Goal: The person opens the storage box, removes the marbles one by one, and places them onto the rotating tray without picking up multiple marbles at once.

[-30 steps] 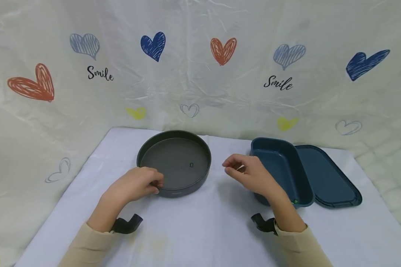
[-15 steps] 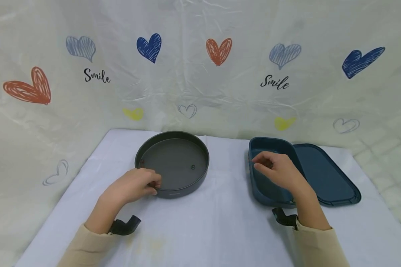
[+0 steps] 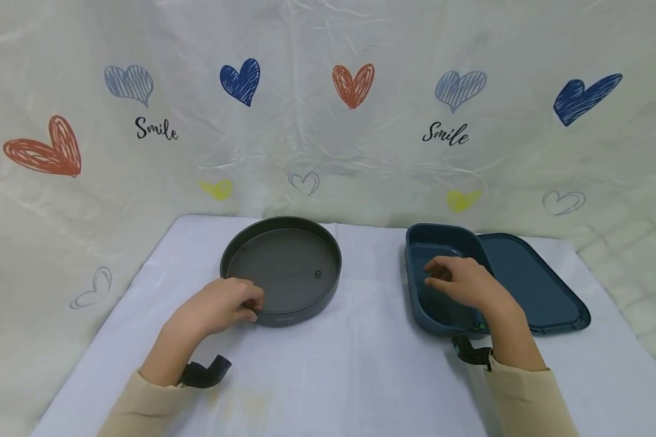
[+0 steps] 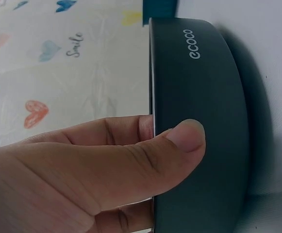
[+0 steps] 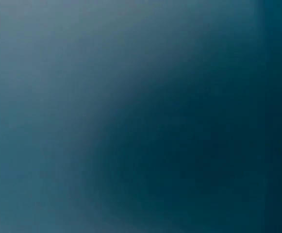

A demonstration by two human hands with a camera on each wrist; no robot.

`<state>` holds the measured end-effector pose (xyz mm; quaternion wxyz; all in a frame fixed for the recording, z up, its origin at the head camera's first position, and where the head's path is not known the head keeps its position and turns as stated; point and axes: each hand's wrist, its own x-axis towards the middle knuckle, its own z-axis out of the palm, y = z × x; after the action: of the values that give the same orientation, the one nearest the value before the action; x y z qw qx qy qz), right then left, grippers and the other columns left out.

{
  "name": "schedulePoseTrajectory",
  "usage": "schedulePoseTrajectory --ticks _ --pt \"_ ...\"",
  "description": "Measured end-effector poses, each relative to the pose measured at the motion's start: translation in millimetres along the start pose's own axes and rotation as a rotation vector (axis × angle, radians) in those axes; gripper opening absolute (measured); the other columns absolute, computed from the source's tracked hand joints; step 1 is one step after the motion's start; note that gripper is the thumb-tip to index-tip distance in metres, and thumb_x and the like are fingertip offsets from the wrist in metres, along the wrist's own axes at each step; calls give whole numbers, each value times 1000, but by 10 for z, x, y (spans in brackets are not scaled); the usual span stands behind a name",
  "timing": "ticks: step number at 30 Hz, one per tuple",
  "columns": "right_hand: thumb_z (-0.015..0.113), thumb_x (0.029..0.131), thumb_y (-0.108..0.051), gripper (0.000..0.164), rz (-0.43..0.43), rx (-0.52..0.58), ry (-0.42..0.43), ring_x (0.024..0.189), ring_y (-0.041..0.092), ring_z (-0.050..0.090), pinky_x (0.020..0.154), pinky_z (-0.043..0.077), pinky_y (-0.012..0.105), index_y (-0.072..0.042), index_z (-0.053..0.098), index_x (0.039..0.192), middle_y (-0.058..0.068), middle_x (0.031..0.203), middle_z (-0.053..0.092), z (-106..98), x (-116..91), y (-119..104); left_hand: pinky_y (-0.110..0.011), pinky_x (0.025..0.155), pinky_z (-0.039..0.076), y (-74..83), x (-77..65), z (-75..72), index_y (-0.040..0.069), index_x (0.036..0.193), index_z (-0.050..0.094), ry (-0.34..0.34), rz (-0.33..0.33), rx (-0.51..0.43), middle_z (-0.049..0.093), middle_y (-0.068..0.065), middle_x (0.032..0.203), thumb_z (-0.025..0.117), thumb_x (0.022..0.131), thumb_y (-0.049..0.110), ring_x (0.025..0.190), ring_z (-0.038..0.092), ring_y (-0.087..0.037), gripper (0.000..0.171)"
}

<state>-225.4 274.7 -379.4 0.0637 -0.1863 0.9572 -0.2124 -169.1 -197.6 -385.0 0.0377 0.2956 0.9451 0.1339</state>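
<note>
Left wrist view shows the left hand [image 4: 107, 170] with its fingers clamped on the wall of the round pan [image 4: 201, 92], thumb [image 4: 187, 137] flat outside and the other fingers over the rim. In the head view that pan sits upright on the cloth-covered worktop [image 3: 350, 370], left of centre, a small round mark or piece [image 3: 317, 274] on its floor. Its straight, thin wall looks stiff, probably coated metal and moderately light; the smooth finish may slip a little, so a pinch with the thumb outside suits it, though lifting would call for a second hold on the opposite rim. The right hand [image 3: 461, 282] is over the blue rectangular container [image 3: 425, 315], fingers curved, thumb and forefinger tips apart, nothing seen between them; whether any finger touches the base I cannot tell, and the right wrist view is only blurred blue. The container seems light, rigid plastic, best held by its long sides. A small green bit [image 3: 478, 326] lies at its near corner, and the flat lid [image 3: 541, 291] beside it would lift easiest by an edge.
</note>
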Motion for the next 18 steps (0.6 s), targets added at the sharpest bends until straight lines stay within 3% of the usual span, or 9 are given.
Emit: schedulePoseTrajectory --ticks 18 --pt "71 92 -37 48 123 -53 -199 95 29 66 77 53 49 -6 62 127 15 110 69 -57 -75 101 -27 69 47 -6 -3 6 28 79 62 6 -1 -6 56 19 81 84 79 14 75 51 -3 26"
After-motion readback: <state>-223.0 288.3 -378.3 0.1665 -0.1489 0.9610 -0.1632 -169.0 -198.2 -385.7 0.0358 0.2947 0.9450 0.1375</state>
